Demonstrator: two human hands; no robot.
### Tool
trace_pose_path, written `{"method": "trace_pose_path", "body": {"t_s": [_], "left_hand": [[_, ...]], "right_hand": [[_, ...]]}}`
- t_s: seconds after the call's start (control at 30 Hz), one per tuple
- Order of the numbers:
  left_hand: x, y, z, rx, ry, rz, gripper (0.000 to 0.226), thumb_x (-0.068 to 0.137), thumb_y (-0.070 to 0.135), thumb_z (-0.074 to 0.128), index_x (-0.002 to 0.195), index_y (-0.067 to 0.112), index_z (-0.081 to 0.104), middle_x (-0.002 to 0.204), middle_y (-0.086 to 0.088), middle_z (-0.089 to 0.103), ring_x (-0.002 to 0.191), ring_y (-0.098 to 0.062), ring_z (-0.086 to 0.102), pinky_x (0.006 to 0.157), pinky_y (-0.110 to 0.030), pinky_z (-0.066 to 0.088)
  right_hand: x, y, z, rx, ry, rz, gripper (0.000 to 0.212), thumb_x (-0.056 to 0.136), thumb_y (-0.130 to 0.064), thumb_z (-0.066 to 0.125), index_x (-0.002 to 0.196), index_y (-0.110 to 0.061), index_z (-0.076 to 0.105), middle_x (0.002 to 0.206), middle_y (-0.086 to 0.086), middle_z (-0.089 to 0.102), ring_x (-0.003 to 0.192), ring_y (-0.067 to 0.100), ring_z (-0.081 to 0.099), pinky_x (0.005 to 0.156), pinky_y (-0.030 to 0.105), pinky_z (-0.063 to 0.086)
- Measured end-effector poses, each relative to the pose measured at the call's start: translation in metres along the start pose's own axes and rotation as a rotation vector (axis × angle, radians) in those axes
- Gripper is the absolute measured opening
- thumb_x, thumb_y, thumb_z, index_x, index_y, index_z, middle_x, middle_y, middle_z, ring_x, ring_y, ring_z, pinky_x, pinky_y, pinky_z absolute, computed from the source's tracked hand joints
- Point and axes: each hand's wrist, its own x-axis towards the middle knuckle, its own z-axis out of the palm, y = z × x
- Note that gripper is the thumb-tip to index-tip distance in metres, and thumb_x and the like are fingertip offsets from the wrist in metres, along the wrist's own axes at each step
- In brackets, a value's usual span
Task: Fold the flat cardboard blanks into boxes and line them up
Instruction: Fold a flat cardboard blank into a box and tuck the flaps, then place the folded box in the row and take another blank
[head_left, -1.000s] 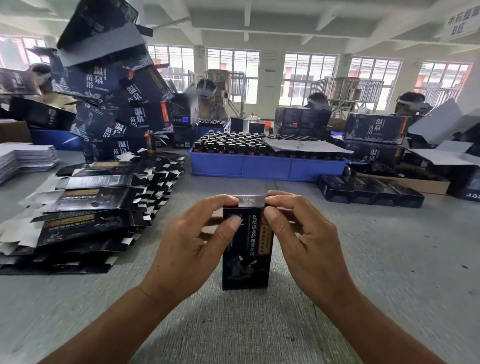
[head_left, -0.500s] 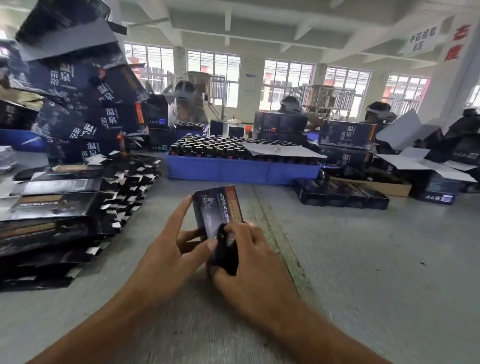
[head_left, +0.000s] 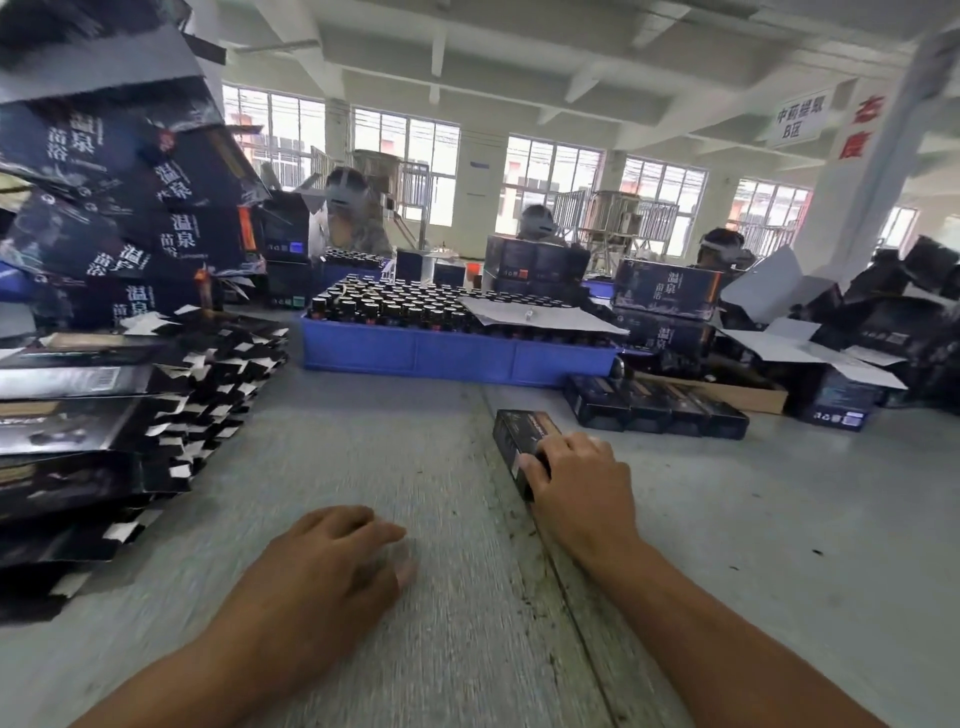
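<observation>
A folded black box (head_left: 519, 441) lies on its side on the grey table, right of centre. My right hand (head_left: 576, 483) grips its near end, fingers curled over the top. My left hand (head_left: 332, 561) hovers low over the table to the left, blurred, fingers loosely curled and holding nothing. A row of finished black boxes (head_left: 657, 408) lies just beyond and to the right of the held box. A thick pile of flat black blanks (head_left: 104, 415) covers the table's left side.
A blue crate (head_left: 457, 356) full of dark bottles stands at the back centre. Large dark cartons (head_left: 119, 208) tower at the far left, more open cartons (head_left: 841, 374) crowd the right. Several people sit behind the crate. A seam (head_left: 545, 571) runs down the table.
The box has gone from upright between both hands to lying on the table farther right, held by my right hand alone. My left hand has let go and dropped back toward me.
</observation>
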Motion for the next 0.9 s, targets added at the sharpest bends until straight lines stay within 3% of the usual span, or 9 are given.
{"method": "trace_pose_path", "body": {"t_s": [0.13, 0.2, 0.27, 0.33, 0.47, 0.57, 0.67, 0.83, 0.9], "left_hand": [[0.001, 0.005, -0.002, 0.024, 0.027, 0.041, 0.059, 0.083, 0.074, 0.026, 0.127, 0.051, 0.058, 0.14, 0.024, 0.045, 0.135, -0.005, 0.04, 0.11, -0.023, 0.034], [0.006, 0.004, -0.002, 0.11, 0.073, 0.106, 0.05, 0.08, 0.068, 0.036, 0.103, 0.045, 0.073, 0.117, 0.016, 0.066, 0.109, -0.014, 0.067, 0.085, -0.032, 0.056], [0.007, 0.0, 0.0, 0.117, 0.155, 0.136, 0.049, 0.088, 0.067, 0.038, 0.086, 0.038, 0.078, 0.098, 0.006, 0.075, 0.083, -0.019, 0.075, 0.06, -0.034, 0.061], [0.01, -0.004, 0.006, 0.128, 0.186, 0.137, 0.059, 0.095, 0.07, 0.028, 0.085, 0.039, 0.077, 0.096, 0.005, 0.075, 0.08, -0.019, 0.075, 0.053, -0.036, 0.06], [0.011, -0.004, 0.01, 0.087, 0.127, 0.188, 0.033, 0.078, 0.073, 0.039, 0.099, 0.054, 0.057, 0.098, 0.015, 0.07, 0.078, -0.011, 0.073, 0.05, -0.022, 0.047], [0.012, -0.004, 0.014, 0.065, 0.12, 0.187, 0.042, 0.068, 0.073, 0.043, 0.105, 0.054, 0.048, 0.109, 0.022, 0.052, 0.085, -0.003, 0.068, 0.049, -0.018, 0.047], [0.013, -0.006, 0.018, 0.051, 0.173, 0.221, 0.039, 0.069, 0.068, 0.044, 0.105, 0.054, 0.048, 0.11, 0.022, 0.048, 0.093, 0.0, 0.051, 0.05, -0.02, 0.05], [0.013, -0.007, 0.008, 0.201, 0.013, 0.121, 0.039, 0.085, 0.078, 0.027, 0.096, 0.057, 0.058, 0.102, 0.022, 0.065, 0.078, -0.003, 0.071, 0.049, -0.014, 0.047], [0.014, -0.005, -0.003, 0.18, -0.073, 0.065, 0.045, 0.081, 0.078, 0.027, 0.091, 0.058, 0.066, 0.11, 0.021, 0.067, 0.095, -0.004, 0.07, 0.062, -0.027, 0.054]], "right_hand": [[0.027, 0.015, 0.011, -0.039, 0.011, 0.003, 0.037, 0.104, -0.045, 0.04, 0.123, -0.022, 0.062, 0.128, 0.001, 0.062, 0.119, 0.022, 0.055, 0.094, 0.04, 0.048], [0.044, 0.022, 0.018, -0.051, -0.001, 0.01, 0.038, 0.105, -0.044, 0.04, 0.123, -0.021, 0.062, 0.128, 0.001, 0.062, 0.118, 0.022, 0.057, 0.094, 0.042, 0.048], [0.061, 0.03, 0.027, -0.064, -0.034, 0.006, 0.039, 0.104, -0.044, 0.04, 0.127, -0.02, 0.06, 0.133, 0.002, 0.06, 0.124, 0.023, 0.054, 0.099, 0.043, 0.044], [0.078, 0.037, 0.036, -0.093, -0.094, -0.014, 0.045, 0.104, -0.044, 0.038, 0.138, -0.019, 0.053, 0.146, 0.004, 0.053, 0.138, 0.024, 0.043, 0.11, 0.045, 0.035], [0.109, 0.05, 0.052, -0.164, -0.209, -0.015, 0.06, 0.105, -0.048, 0.033, 0.156, -0.016, 0.028, 0.164, 0.006, 0.026, 0.154, 0.023, 0.014, 0.123, 0.05, 0.012], [0.127, 0.053, 0.061, -0.173, -0.233, 0.016, 0.068, 0.103, -0.055, 0.035, 0.158, -0.017, 0.022, 0.166, 0.006, 0.02, 0.155, 0.026, 0.009, 0.123, 0.051, 0.005], [0.135, 0.054, 0.069, -0.159, -0.221, 0.028, 0.074, 0.099, -0.061, 0.038, 0.158, -0.018, 0.022, 0.166, 0.007, 0.02, 0.155, 0.028, 0.01, 0.123, 0.052, 0.005], [0.126, 0.047, 0.065, -0.133, -0.205, -0.002, 0.075, 0.099, -0.058, 0.041, 0.159, -0.022, 0.014, 0.169, 0.008, 0.006, 0.155, 0.027, 0.001, 0.124, 0.049, 0.004], [0.113, 0.035, 0.056, -0.099, -0.208, -0.048, 0.069, 0.101, -0.052, 0.04, 0.159, -0.021, 0.017, 0.168, 0.008, 0.009, 0.155, 0.026, 0.004, 0.125, 0.046, 0.008]]}}
